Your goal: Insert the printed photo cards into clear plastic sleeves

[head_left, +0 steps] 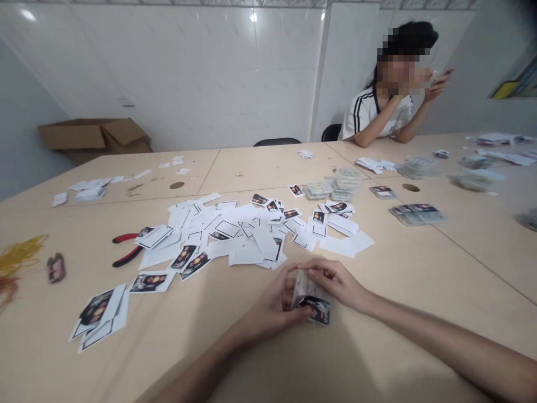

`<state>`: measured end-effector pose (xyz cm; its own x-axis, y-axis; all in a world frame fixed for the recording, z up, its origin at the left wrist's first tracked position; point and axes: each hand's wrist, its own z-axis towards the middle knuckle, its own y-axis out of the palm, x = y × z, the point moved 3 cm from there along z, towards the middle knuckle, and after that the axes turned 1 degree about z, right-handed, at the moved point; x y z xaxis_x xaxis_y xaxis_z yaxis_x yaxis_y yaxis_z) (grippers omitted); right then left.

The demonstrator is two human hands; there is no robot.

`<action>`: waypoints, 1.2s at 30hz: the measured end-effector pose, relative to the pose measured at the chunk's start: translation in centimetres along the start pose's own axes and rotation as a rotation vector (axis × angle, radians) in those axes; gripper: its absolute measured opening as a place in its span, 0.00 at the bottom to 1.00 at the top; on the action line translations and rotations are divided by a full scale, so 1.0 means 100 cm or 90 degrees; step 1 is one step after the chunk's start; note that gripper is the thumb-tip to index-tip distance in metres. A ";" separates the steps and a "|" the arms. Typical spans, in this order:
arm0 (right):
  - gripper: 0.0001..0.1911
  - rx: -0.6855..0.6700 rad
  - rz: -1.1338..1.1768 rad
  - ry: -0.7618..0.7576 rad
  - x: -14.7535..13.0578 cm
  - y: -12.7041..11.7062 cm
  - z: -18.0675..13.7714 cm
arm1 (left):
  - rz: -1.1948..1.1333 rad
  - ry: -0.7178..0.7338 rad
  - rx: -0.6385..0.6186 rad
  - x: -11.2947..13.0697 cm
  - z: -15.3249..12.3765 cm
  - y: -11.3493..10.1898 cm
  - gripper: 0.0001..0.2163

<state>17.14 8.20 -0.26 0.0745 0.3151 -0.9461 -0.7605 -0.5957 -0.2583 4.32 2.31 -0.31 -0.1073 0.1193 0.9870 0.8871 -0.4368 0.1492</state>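
Note:
Low in the middle of the head view, my left hand [277, 305] grips a small flat pack with a black printed card [319, 310] on its face. The thumb presses on the card and the fingers curl round the far side. My right hand [335, 282] is closed over the pack's upper edge, its fingertips meeting those of the left hand. A greyish, see-through part of the pack shows between the hands; its contents cannot be made out. Just beyond lies a loose heap of white paper cards [251, 224], some printed black and orange.
Red-and-black handled pliers [128, 257] are partly under the cards. Left are a pink clip-like object [56, 268] and yellow strands [20, 257]. Stacked clear packs [346, 182] and black-faced packs [419, 214] stand right. A person [377, 117] sits across the table; a cardboard box [92, 137] stands behind.

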 end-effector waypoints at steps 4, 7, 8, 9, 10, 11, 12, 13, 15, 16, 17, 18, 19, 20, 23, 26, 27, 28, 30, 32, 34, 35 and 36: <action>0.15 -0.026 -0.013 -0.003 -0.002 -0.001 0.000 | -0.027 -0.019 -0.022 -0.002 0.000 -0.001 0.23; 0.15 -0.035 -0.028 0.004 -0.001 -0.001 0.000 | -0.027 -0.016 -0.013 -0.003 0.000 -0.002 0.23; 0.15 -0.037 -0.028 0.008 0.000 -0.002 0.000 | -0.023 -0.013 -0.007 -0.003 0.000 -0.002 0.23; 0.15 -0.040 -0.026 0.012 0.000 -0.002 0.000 | -0.017 -0.011 -0.001 -0.003 0.000 -0.002 0.23; 0.15 -0.042 -0.024 0.014 0.001 -0.002 0.000 | -0.012 -0.010 0.003 -0.003 0.000 -0.002 0.23; 0.14 -0.043 -0.023 0.013 0.001 -0.003 0.000 | -0.009 -0.010 0.003 -0.003 -0.001 -0.002 0.22; 0.14 -0.044 -0.021 0.012 0.001 -0.003 0.001 | -0.007 -0.012 0.001 -0.003 -0.001 -0.002 0.22; 0.14 -0.044 -0.019 0.010 0.001 -0.003 0.001 | -0.006 -0.014 -0.004 -0.003 -0.001 -0.002 0.22; 0.14 -0.045 -0.011 0.007 0.001 -0.004 0.002 | -0.001 -0.016 -0.009 -0.003 -0.001 -0.002 0.22; 0.14 -0.049 -0.008 0.006 0.000 -0.003 0.002 | 0.004 -0.017 -0.011 -0.004 -0.001 -0.002 0.21; 0.14 -0.056 -0.007 0.006 0.000 -0.003 0.002 | 0.011 -0.018 -0.011 -0.004 -0.001 -0.002 0.21; 0.14 -0.062 -0.011 0.007 -0.001 -0.003 0.002 | 0.019 -0.018 -0.012 -0.005 -0.001 -0.003 0.21; 0.15 -0.068 -0.018 0.008 -0.001 -0.003 0.002 | 0.026 -0.018 -0.013 -0.006 -0.001 -0.003 0.20; 0.15 -0.073 -0.026 0.011 -0.001 -0.003 0.001 | 0.032 -0.018 -0.013 -0.006 -0.001 -0.004 0.20; 0.16 -0.078 -0.037 0.015 -0.002 -0.003 0.001 | 0.029 -0.015 -0.017 -0.007 -0.001 -0.003 0.19; 0.16 -0.084 -0.027 0.006 -0.001 -0.003 0.000 | 0.005 -0.014 -0.020 -0.006 -0.001 -0.003 0.18; 0.16 -0.085 -0.027 0.002 -0.001 -0.003 0.000 | 0.002 -0.015 -0.016 -0.006 -0.002 -0.002 0.18; 0.16 -0.086 -0.030 0.001 -0.001 -0.003 0.000 | 0.000 -0.017 -0.010 -0.006 -0.002 -0.002 0.18; 0.16 -0.090 -0.038 0.006 0.000 -0.003 0.000 | -0.002 -0.023 -0.002 -0.005 -0.002 -0.002 0.17; 0.16 -0.094 -0.043 0.009 0.000 -0.002 0.000 | -0.011 -0.028 0.002 -0.005 -0.003 -0.002 0.16; 0.16 -0.098 -0.046 0.006 0.000 -0.002 -0.001 | -0.021 -0.031 0.008 -0.006 -0.003 -0.001 0.16; 0.16 -0.102 -0.049 0.004 -0.001 -0.002 -0.001 | -0.025 -0.035 0.012 -0.007 -0.003 -0.002 0.15; 0.16 -0.104 -0.050 0.004 -0.001 -0.001 -0.001 | -0.028 -0.038 0.019 -0.008 -0.002 -0.002 0.15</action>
<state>17.30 8.17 -0.17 0.1333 0.3610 -0.9230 -0.6371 -0.6822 -0.3588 4.15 2.10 -1.12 -0.1199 0.1905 0.9743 0.8951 -0.4039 0.1891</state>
